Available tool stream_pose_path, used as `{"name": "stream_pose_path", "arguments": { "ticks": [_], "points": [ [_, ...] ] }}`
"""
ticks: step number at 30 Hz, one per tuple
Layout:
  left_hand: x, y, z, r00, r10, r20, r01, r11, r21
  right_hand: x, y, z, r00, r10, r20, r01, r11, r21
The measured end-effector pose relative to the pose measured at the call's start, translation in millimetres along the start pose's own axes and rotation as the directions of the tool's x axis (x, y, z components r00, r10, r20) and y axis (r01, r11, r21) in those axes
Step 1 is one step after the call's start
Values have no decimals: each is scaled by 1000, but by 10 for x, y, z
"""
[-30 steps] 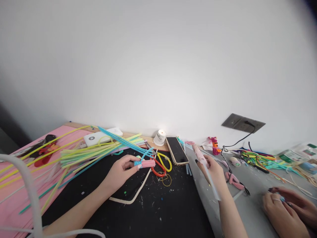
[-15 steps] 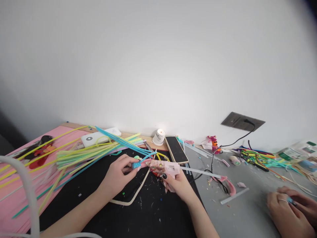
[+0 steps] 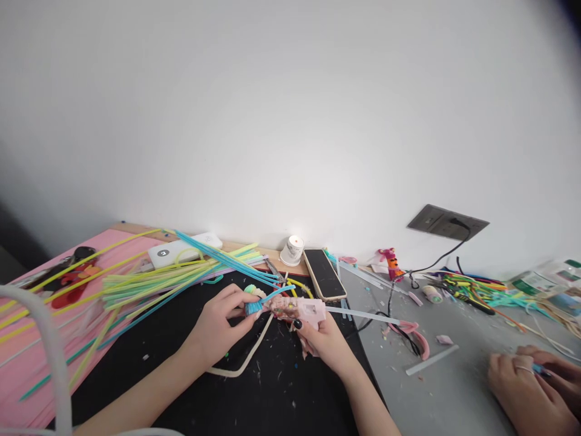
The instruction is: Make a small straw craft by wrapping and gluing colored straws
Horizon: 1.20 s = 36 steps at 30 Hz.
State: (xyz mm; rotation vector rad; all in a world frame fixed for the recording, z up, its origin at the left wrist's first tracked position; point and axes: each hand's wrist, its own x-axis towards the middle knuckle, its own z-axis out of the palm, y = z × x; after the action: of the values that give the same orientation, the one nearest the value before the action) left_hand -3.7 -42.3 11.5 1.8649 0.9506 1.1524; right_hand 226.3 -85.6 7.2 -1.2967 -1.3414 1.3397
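Note:
My left hand pinches a small bundle of blue pipe cleaner, coiled tight, with a loose blue end sticking out to the right. My right hand is wrapped round a pale pink hot glue gun, its nozzle pointing left and close against the blue coil; whether they touch I cannot tell. A long clear glue stick juts from the back of the gun. Just behind the coil shows a pale green and yellow piece, partly hidden. Both hands are above a black mat.
Many pastel pipe cleaners spread over pink sheets at left. A white device, a paper cup and a phone lie along the wall. At right, another person's hands work over the grey table beside scraps and a black cord.
The glue gun has shifted slightly left, its nozzle nearer the blue coil. My left hand has stayed nearly still, holding the coil. The other person's hands have moved a little.

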Motion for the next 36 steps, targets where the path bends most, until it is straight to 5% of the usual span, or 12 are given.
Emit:
{"name": "stream_pose_path", "arguments": {
  "ticks": [36],
  "points": [
    [-6,47,-10,1000,0,-17,0,1000,20,-2,31,-7,1000,0,-18,-1,998,-66]
  ]
}}
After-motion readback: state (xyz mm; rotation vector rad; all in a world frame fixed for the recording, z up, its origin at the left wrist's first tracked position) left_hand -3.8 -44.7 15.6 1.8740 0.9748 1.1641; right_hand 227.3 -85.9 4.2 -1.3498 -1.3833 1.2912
